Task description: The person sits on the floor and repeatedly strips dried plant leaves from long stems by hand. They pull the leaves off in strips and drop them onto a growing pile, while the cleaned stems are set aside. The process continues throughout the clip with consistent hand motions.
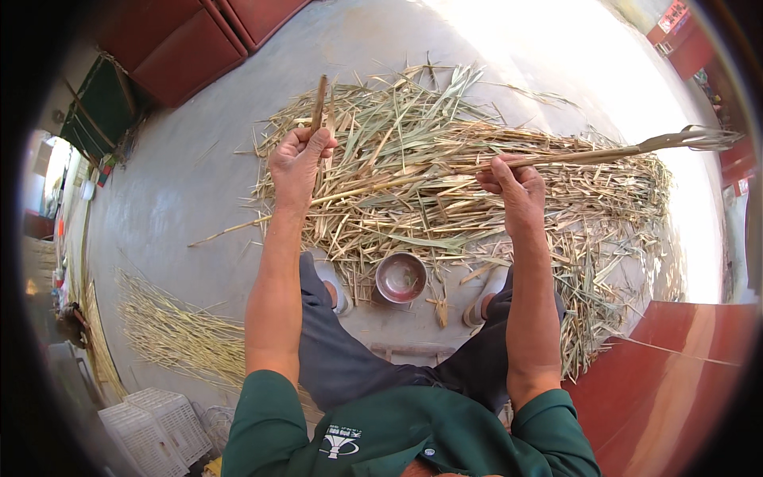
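Between the thumb and fingers of my left hand (pixel 302 156) is a short piece of dry leaf sheath (pixel 319 102), pointing away from me. My right hand (pixel 514 189) pinches a long dry plant stalk (pixel 381 188). The stalk's thin bare end reaches left past my left forearm, and its leafy, sheathed end (pixel 644 146) stretches to the right. Under both hands lies a wide heap of dry stalks, leaves and husks (pixel 417 208) on the floor. A small metal bowl (pixel 401 278) stands between my feet, at the heap's near edge.
Thin bare stalks (pixel 185 334) lie on the floor at the left. White plastic crates (pixel 156 426) stand at the lower left. A red panel (pixel 673 381) is at the lower right, red furniture (pixel 185 53) at the upper left. Loose leaves (pixel 587 334) lie by my right leg.
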### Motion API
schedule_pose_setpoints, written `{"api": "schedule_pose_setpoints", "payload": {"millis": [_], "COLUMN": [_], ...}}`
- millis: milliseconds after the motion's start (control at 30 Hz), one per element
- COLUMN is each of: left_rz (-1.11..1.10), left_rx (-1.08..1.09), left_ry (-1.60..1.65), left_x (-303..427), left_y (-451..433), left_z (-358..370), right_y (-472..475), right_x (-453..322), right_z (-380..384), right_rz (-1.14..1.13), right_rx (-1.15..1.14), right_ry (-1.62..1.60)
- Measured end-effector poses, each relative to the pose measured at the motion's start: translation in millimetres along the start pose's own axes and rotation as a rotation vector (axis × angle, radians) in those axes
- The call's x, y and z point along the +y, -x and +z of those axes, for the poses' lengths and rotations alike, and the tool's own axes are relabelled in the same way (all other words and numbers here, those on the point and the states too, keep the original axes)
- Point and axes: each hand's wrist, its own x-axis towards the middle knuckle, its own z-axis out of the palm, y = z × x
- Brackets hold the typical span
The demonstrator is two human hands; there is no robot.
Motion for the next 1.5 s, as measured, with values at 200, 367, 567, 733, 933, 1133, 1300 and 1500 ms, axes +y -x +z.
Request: {"api": "schedule_pose_setpoints", "payload": {"millis": [200, 367, 567, 733, 933, 1133, 1300, 1500], "left_rz": [0.699, 0.731, 0.632, 0.442, 0.155, 0.096, 0.019, -0.014], "left_rx": [-0.215, -0.524, -0.587, -0.636, -0.635, -0.544, -0.477, -0.413], "left_ry": [-1.04, -0.8, -0.881, -0.956, -0.619, -0.369, -0.264, -0.231], "left_x": [-1, 2, 4, 2, -4, -16, -14, -16], "left_y": [12, 39, 34, 24, 39, 53, 53, 56], "left_z": [8, 60, 49, 20, 36, 57, 59, 57], "right_y": [2, 9, 4, 0, 4, 12, 9, 9], "right_x": [2, 16, 6, -6, 4, -1, -7, -6], "right_z": [11, 33, 20, 4, 13, 22, 18, 21], "right_rz": [0.015, 0.005, 0.0, -0.021, -0.048, -0.061, -0.125, -0.059], "right_rx": [-0.061, -0.229, -0.145, -0.078, -0.103, -0.079, -0.062, -0.102], "right_ry": [-0.033, -0.078, -0.099, -0.083, -0.014, 0.054, -0.032, -0.034]}}
